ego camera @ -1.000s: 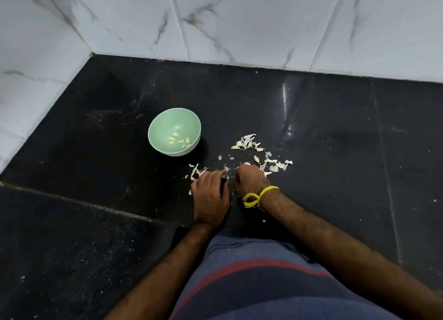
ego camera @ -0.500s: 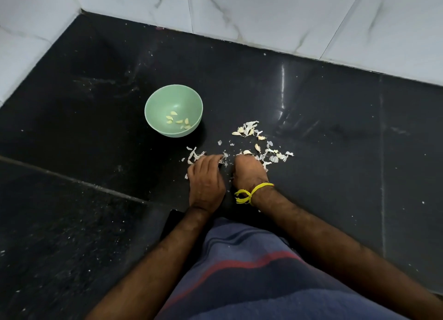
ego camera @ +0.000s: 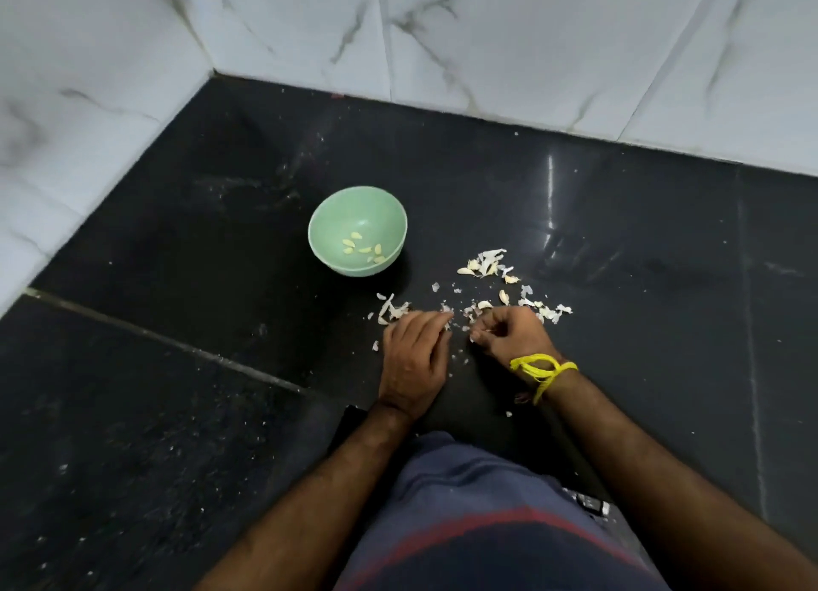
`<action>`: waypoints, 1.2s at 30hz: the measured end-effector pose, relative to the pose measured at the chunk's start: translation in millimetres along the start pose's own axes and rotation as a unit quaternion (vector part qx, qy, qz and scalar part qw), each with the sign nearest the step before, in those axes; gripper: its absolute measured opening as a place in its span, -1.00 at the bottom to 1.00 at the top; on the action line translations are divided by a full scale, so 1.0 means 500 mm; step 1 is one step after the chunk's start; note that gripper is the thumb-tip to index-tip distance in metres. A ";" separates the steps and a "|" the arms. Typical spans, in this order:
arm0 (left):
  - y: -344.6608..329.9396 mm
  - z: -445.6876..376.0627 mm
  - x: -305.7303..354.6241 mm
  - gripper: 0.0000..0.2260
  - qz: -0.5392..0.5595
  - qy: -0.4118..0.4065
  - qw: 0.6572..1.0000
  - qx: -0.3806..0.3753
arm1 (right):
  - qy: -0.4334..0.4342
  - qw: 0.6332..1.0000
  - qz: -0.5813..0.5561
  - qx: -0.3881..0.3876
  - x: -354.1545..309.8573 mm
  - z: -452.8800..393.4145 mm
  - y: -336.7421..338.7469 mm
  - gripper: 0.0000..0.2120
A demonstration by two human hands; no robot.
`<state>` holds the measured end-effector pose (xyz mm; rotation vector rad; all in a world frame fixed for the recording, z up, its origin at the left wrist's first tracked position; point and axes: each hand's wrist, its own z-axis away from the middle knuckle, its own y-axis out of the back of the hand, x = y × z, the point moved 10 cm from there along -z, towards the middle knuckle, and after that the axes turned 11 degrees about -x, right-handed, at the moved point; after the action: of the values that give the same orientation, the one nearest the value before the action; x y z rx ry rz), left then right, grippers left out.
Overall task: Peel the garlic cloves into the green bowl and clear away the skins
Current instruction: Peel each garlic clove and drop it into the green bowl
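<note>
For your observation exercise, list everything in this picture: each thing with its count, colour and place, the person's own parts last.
bowl: one, green, on the counter, left of the skins
cloves: about six, pale yellow, inside the bowl
skins: many scraps, white, scattered right of the bowl and round the hands
counter: black, below white marble wall tiles
thread: yellow, round the right wrist
left hand: palm down on the counter
right hand: fingers curled, contents unclear

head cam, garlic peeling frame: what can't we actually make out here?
- What the right hand holds: its curled fingers cover it, head view.
- Whether the left hand holds anything: seen from the back only, palm side hidden.
- Count of peeled cloves in the green bowl: too small, some overlap.
- Whole cloves versus skins in the scraps on the counter: too small.
</note>
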<state>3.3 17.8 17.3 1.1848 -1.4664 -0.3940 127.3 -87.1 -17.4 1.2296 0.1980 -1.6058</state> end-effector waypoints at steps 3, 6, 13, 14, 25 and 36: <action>0.007 -0.009 0.008 -0.77 0.119 -0.011 0.993 -0.026 | -0.005 0.982 -0.183 -0.033 0.009 0.019 0.000 -0.94; 0.001 -0.019 0.021 -0.84 0.206 0.024 0.976 -0.067 | 0.007 0.955 -0.292 -0.053 0.006 0.036 -0.002 -0.79; -0.033 -0.037 0.013 -0.90 0.423 0.157 0.884 -0.122 | 0.051 0.954 -0.275 -0.103 -0.028 0.035 0.033 -0.78; -0.032 -0.041 0.015 -0.92 0.437 0.165 0.875 -0.126 | 0.054 0.955 -0.273 -0.107 -0.032 0.033 0.037 -0.79; -0.063 -0.028 0.013 -0.91 0.550 0.298 0.759 -0.179 | 0.026 0.887 -0.428 -0.170 -0.010 0.022 -0.011 -0.84; -0.014 -0.049 -0.008 -0.90 0.467 0.321 0.820 -0.078 | 0.236 0.965 -0.100 0.061 -0.108 0.035 0.070 -0.85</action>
<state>27.7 27.3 16.5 0.2827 -1.1894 0.5224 139.9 -80.0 47.4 1.7246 0.5450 -1.4866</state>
